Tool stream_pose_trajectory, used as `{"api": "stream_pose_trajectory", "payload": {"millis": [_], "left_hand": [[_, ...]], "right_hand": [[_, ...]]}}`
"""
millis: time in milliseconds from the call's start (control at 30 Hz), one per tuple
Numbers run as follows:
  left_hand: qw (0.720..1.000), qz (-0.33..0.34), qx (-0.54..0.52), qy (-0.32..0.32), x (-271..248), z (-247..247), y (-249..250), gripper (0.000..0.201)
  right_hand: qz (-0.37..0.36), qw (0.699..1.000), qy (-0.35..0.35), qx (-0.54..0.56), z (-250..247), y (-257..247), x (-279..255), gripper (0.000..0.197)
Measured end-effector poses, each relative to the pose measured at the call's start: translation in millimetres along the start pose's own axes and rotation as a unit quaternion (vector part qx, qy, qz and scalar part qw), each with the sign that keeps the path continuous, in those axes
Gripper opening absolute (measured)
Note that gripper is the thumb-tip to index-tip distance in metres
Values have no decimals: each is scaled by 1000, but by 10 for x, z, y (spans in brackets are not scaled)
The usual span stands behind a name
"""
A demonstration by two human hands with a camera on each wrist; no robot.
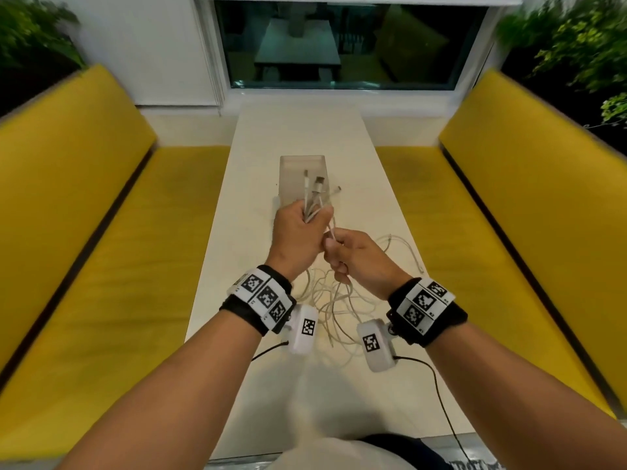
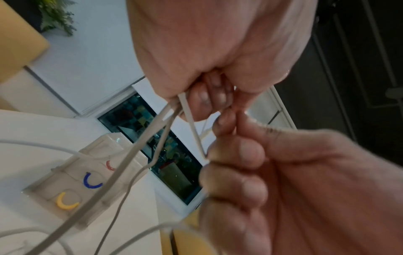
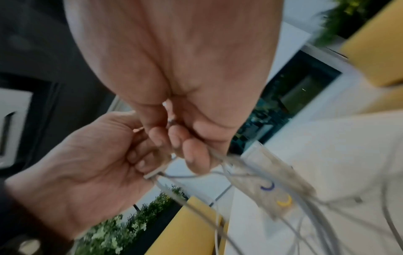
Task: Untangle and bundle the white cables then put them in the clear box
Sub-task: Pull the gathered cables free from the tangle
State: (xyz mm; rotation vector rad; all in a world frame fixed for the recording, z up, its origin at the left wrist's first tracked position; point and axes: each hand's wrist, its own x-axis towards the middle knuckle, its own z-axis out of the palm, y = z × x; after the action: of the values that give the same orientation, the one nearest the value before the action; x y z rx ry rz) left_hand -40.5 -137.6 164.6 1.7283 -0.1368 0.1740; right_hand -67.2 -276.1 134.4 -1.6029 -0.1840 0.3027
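Observation:
Several white cables [image 1: 334, 301] lie tangled on the white table [image 1: 302, 130], and some strands rise up to both hands. My left hand [image 1: 305, 218] grips a bunch of cable ends, whose plugs [image 1: 318, 184] stick up in front of the clear box [image 1: 298, 164]. My right hand [image 1: 334, 252], just right of and below the left, holds one or more strands in a fist. In the left wrist view, cables [image 2: 139, 146] hang from my left hand [image 2: 207, 100] and one runs to my right hand [image 2: 235, 163]. The right wrist view shows my right hand [image 3: 181, 145] and left hand [image 3: 139, 160] close together.
The clear box [image 2: 72, 182] stands mid-table; red, blue and yellow arcs show through it. A loose cable [image 1: 407, 245] trails to the table's right edge. Yellow benches [image 1: 101, 232] [image 1: 509, 215] flank the narrow table. A window [image 1: 339, 45] lies beyond its far end.

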Motion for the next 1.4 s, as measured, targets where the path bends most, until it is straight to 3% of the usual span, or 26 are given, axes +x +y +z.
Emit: {"api": "stream_pose_trajectory", "payload": {"millis": [133, 267, 467, 533, 600, 767, 833, 900, 1033, 1133, 1200, 1300, 1400], "left_hand": [[997, -8, -42, 67, 222, -171, 54, 38], [991, -23, -77, 102, 344, -329, 84, 33], [983, -21, -139, 117, 449, -465, 187, 25], [983, -10, -141, 118, 441, -461, 214, 25], [981, -11, -145, 126, 436, -454, 217, 26], [985, -18, -119, 121, 467, -493, 178, 27], [986, -19, -112, 122, 460, -499, 154, 30], [987, -29, -105, 115, 444, -490, 133, 38], [988, -68, -99, 95, 325, -411, 81, 59], [988, -72, -98, 99, 181, -312, 78, 40], [991, -49, -101, 67, 71, -226, 51, 36], [998, -26, -52, -16, -83, -79, -24, 37], [999, -33, 4, -36, -95, 9, -135, 20]], "right_hand": [[7, 999, 13, 50, -46, 305, -57, 29], [16, 1000, 16, -8, -110, 671, -101, 30], [100, 986, -14, -133, -135, 1081, -217, 32], [85, 980, -27, -178, -131, 1118, -216, 28], [78, 964, -59, -247, -113, 1082, -196, 21], [113, 872, -77, -470, -112, 802, -136, 17], [92, 888, -80, -444, -156, 602, -116, 20], [69, 932, -72, -348, -183, 424, -100, 16], [17, 983, -3, -180, -197, 71, -106, 17], [-14, 993, 67, -99, -204, -107, -101, 20], [-13, 993, 80, -83, -210, -136, -91, 18], [-40, 981, 58, -180, -194, -79, -52, 16], [-61, 970, 38, -234, -155, -36, -36, 14]]}}
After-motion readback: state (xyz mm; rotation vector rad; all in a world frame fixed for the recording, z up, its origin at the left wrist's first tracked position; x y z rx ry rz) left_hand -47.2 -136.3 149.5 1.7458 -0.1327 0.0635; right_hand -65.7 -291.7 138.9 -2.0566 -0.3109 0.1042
